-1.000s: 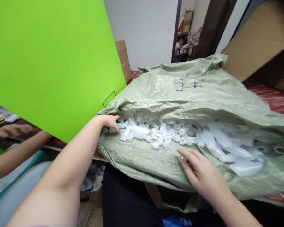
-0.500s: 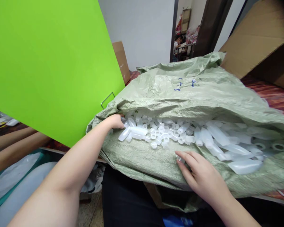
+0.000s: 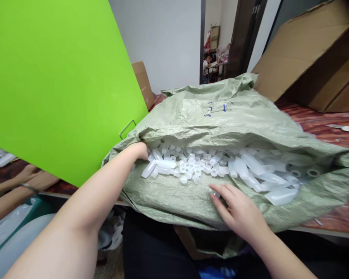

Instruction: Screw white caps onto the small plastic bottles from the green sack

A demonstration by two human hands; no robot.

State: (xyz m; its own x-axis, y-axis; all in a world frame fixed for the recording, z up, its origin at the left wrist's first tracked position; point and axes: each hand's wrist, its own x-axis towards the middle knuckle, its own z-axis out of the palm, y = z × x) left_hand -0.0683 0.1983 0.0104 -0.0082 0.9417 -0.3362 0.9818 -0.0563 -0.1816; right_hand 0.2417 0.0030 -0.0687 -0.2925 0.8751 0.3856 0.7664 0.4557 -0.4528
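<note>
Tubes lie smooth in our crinkled sack; right hand pinches a piece, bent left hand hides its grip.

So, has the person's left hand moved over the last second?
Yes: the left hand moved right, further into the bag, judged against the wire handle.

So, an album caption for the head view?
Left hand at an open green sack of white pieces, right hand pinching a small one.
</note>
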